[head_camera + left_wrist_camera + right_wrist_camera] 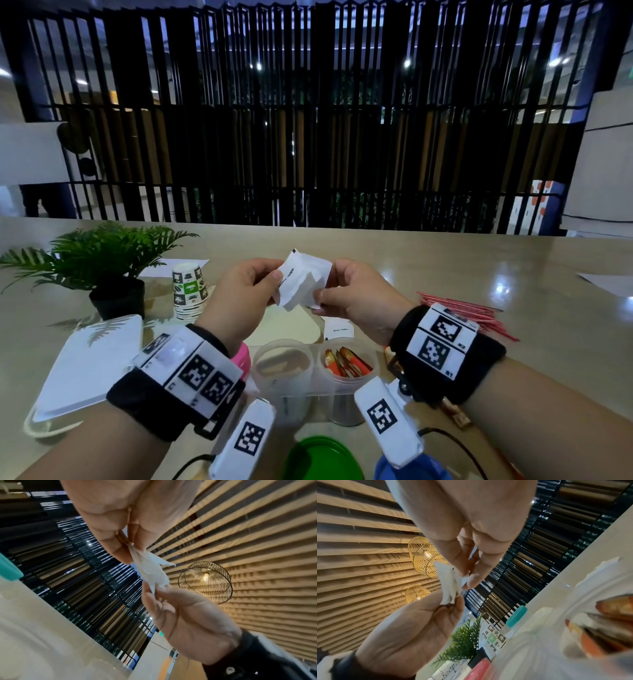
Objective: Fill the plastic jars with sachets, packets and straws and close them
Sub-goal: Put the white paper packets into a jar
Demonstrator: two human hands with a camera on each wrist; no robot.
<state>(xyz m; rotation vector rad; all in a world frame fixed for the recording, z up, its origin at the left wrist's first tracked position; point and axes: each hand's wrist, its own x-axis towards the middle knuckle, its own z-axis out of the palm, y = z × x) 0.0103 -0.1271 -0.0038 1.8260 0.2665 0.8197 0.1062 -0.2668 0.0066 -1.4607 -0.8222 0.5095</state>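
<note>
White sachets (305, 279) are pinched between the fingers of the left hand (239, 294) and right hand (356, 298) above the table. One jar (349, 368) holds orange packets; the other (282, 359) looks empty, the straws (472, 313) unpacked, the lids off.

- Your bench (445, 274) is a glossy beige slab.
- At your left stand a potted fern (102, 270) and stacked paper cups (190, 291).
- Before you stand two clear jars (284, 370), the right one (346, 373) holding orange sachets.
- Red straws (479, 315) lie at your right.
- A green lid (322, 459) lies nearest you.
</note>
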